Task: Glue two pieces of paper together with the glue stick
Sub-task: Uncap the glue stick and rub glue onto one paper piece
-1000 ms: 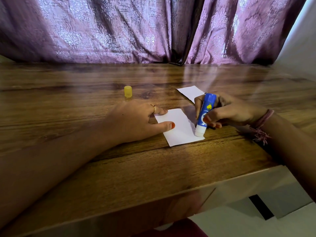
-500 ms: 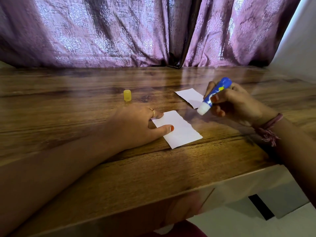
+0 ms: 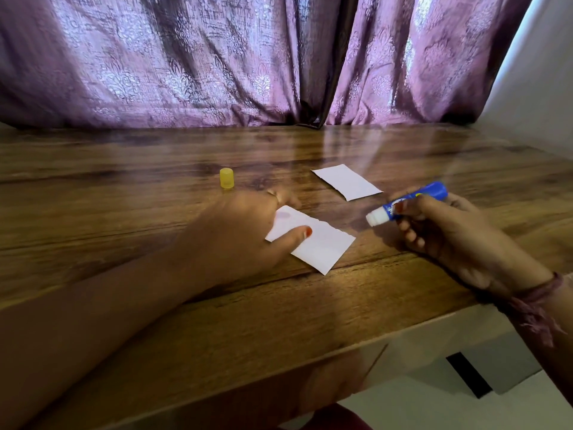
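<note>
Left hand (image 3: 245, 231) lies flat, thumb pinning the near white paper rectangle (image 3: 322, 246). Just right of that paper, right hand (image 3: 446, 231) grips the uncapped blue glue stick (image 3: 406, 204), white tip raised.

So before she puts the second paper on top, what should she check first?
1. Near paper held flat by the left hand: ok.
2. Glue stick lifted clear of that paper, in the right hand: ok.
3. Far paper lying free, within reach: ok.
4. Glue coverage on the near paper: cannot tell.
5. Yellow cap back on the stick: not ok, it stands on the table.
</note>
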The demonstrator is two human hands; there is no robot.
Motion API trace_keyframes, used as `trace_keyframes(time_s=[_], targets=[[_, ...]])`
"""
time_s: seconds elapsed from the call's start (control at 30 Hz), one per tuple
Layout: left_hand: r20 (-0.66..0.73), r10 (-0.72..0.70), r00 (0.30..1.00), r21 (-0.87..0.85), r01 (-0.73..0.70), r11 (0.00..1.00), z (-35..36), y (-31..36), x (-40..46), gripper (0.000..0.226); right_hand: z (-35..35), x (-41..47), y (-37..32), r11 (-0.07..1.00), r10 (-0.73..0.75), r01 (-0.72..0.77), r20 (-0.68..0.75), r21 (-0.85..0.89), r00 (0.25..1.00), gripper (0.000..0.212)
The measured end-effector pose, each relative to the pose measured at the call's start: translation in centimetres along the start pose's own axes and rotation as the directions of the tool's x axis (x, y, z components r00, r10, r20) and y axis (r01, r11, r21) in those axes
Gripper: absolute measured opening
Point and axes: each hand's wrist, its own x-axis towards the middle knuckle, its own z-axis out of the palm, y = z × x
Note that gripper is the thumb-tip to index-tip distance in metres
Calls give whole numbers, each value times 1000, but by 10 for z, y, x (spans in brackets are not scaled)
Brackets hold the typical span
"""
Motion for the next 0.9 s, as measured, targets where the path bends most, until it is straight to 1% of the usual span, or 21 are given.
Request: trace_keyframes(time_s=[0.07,0.13,0.17,0.2,0.27,0.33,0.37,0.43,0.5,0.57,0.63,0.7,0.8,0.9], targets=[[61,164,985,-45,-161,986,-5,2,0,33,0,-1,-3,997,34,-32,-27,66,999,47],[119,255,960,-53,-251,967,-7,-2,-1,35,-1,-1,-4,993,47,-43,-35,108,998,50],[133,274,952,-39,-271,962,-7,-4,-1,36,0,-1,-4,993,45,-42,-32,110,998,51],[146,279,949,-29,-278,960,-6,-6,-1,36,0,-2,-4,994,40,-36,-29,103,999,48],[181,271,945,-30,-270,962,-4,-9,-3,39,1,-4,-3,996,22,-20,-26,84,999,36],[221,259,940,-45,-255,966,-1,-11,-4,42,3,-4,-2,1000,4,-3,-15,26,1000,24],[240,246,939,-62,-238,969,0,-12,-4,44,4,-5,-2,1000,-7,7,-8,-19,1000,23],[270,225,936,-92,-208,974,1,-13,-3,46,7,-5,-2,993,-34,33,-4,-111,999,29],[288,230,929,-91,-213,973,1,-13,-3,49,14,-4,-3,984,-64,62,-5,-166,998,30],[294,237,926,-94,-219,971,1,-13,-3,47,21,-3,-4,974,-106,104,-1,-199,994,25],[297,229,927,-116,-203,972,0,-12,-3,42,26,-3,-4,951,-153,150,11,-272,988,20],[303,219,927,-133,-186,973,-1,-12,-3,38,29,-3,-3,928,-178,172,12,-332,984,20],[304,220,927,-130,-188,974,0,-13,-2,39,29,-3,-1,904,-207,178,-34,-389,978,21],[291,232,928,-133,-201,971,-1,-13,-2,39,29,-4,1,897,-212,180,-34,-404,977,26]])
